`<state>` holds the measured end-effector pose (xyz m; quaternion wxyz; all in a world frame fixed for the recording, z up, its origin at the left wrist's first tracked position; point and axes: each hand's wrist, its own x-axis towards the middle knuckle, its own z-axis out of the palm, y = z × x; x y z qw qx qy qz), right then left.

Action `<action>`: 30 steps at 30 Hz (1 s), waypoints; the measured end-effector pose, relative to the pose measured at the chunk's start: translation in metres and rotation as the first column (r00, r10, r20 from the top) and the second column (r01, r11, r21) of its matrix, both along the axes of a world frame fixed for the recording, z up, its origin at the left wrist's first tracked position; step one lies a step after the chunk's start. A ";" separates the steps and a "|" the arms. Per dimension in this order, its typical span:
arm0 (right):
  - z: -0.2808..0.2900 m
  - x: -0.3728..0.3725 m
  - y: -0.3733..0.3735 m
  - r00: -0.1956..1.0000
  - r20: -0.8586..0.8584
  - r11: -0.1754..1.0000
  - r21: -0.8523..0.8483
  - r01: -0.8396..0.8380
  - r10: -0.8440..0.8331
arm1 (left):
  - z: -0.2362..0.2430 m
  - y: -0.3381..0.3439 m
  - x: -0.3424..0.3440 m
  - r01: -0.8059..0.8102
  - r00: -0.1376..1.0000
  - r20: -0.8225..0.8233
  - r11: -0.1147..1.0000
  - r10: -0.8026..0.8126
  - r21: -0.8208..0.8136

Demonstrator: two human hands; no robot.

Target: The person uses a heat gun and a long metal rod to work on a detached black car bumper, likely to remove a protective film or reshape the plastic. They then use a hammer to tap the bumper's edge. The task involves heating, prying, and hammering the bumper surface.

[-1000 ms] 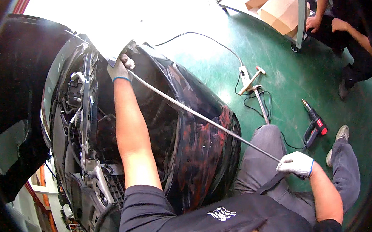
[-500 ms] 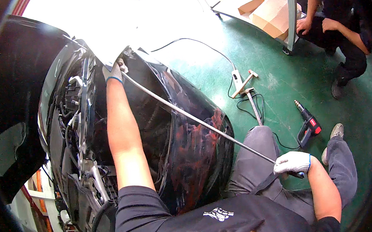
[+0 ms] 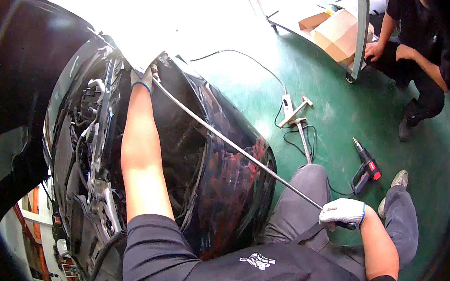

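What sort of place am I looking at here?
Most likely a car repair workshop: a scuffed black car body panel with reddish streaks is being worked beside, and a black-and-red heat gun with a metal nozzle lies on a green floor.

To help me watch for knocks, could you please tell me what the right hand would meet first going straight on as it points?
The right hand would probably meet the grey-trousered thigh first; passing above that, the reddish-marked black car panel. Depth is unclear here.
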<state>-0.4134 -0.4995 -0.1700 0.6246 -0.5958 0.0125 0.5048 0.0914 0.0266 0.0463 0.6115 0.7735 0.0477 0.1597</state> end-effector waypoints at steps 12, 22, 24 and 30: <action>0.023 -0.017 0.025 0.989 0.102 0.987 -0.131 -0.094 0.108 | 0.020 -0.015 -0.031 0.021 0.999 -0.028 0.999 -0.022 -0.042; 0.011 -0.051 0.075 0.963 0.110 0.927 -0.265 0.265 -0.244 | -0.003 0.008 0.003 0.006 1.000 0.019 1.000 -0.006 -0.027; 0.011 -0.047 0.070 0.971 0.020 0.954 -0.183 0.239 -0.239 | -0.002 0.009 0.002 0.024 1.000 0.006 0.999 -0.024 -0.026; 0.018 -0.040 0.056 0.991 0.080 0.987 -0.110 0.116 -0.108 | 0.012 -0.020 -0.027 -0.037 0.999 0.032 0.998 0.035 0.050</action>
